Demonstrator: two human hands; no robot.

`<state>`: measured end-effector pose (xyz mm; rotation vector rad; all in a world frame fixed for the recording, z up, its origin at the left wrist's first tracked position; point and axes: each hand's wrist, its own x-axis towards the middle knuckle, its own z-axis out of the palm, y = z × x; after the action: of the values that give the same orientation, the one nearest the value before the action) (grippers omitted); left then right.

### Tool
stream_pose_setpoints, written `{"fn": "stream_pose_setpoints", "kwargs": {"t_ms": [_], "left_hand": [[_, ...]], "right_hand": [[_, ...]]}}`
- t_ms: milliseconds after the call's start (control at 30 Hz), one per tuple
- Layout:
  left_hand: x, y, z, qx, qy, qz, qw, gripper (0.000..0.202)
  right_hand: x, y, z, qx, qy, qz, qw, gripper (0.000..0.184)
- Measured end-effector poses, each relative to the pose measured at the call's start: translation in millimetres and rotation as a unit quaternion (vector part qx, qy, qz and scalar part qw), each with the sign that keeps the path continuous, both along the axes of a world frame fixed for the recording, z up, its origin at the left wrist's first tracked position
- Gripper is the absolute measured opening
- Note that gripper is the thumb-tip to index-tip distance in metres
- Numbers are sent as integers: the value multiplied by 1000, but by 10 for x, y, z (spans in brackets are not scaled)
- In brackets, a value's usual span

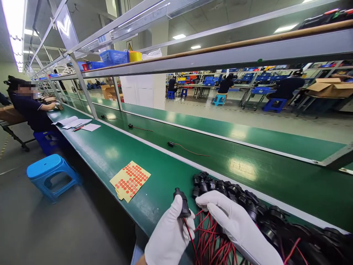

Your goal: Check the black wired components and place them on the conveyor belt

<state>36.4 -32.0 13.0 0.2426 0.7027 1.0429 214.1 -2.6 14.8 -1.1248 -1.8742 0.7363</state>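
My left hand (172, 230), in a white glove, is closed on a black cylindrical part (182, 204) with a narrower stepped top. Red wire hangs from its lower end, past my palm. Also white-gloved, my right hand (228, 219) is just to the right, over the red wires (211, 239) and against the pile of similar black parts (237, 193). Its fingers are bent together; what they grip, if anything, is hidden. On the green bench (110, 147), left of my hands, lies a yellowish sheet of round red stickers (131, 181).
Beyond a pale rail, several wired black parts, one nearest (171, 144), lie spaced along a green strip (220, 156). Papers (74, 123) lie farther down the bench. A blue stool (52, 173) and a seated co-worker (27, 106) are at left. A shelf (220, 55) runs overhead.
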Motion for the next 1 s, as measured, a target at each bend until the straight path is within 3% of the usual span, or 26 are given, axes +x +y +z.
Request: {"fn": "stream_pose_setpoints", "kwargs": {"t_ms": [100,200,267,367,500,633,667,700,733,767,833,900,933,1000], "left_hand": [[-102,-14,-20,172,146,-22,974,56],[-206,18,-83,293,342,-2,893,45],[-245,44,-134,341,416,30,842,39],[-261,53,-178,419,462,48,781,28],[-231,24,-211,501,533,75,677,24],[-168,-5,-302,569,605,198,521,40],[-155,-12,-317,574,611,230,495,43],[-146,-17,-319,572,611,250,487,44],[-143,-22,-307,559,607,253,505,42],[-145,-24,-278,530,598,234,554,39],[-151,-22,-186,439,531,127,714,39],[-135,-9,-88,340,378,-7,861,50],[-111,1,-54,306,283,-55,907,54],[-35,21,-33,269,127,-99,950,57]], "right_hand": [[22,-13,-16,15,2,-9,1000,26],[75,-35,-27,32,-1,-15,999,27],[102,-61,-30,36,-13,-2,999,25],[64,-131,-33,44,-37,-5,998,27],[-125,-241,-41,47,-66,-41,996,59],[-223,-243,-41,8,-42,-3,999,38],[-214,-219,-47,-11,-16,0,1000,33],[-197,-186,-62,-37,12,7,999,31],[-176,-150,-88,-60,44,18,997,29],[-156,-111,-128,-78,77,32,993,28],[-139,-46,-238,-101,131,51,985,34],[-169,-21,-354,-118,151,47,980,38],[-198,-27,-393,-129,144,41,980,35],[-251,-64,-382,-165,115,32,979,26]]}}
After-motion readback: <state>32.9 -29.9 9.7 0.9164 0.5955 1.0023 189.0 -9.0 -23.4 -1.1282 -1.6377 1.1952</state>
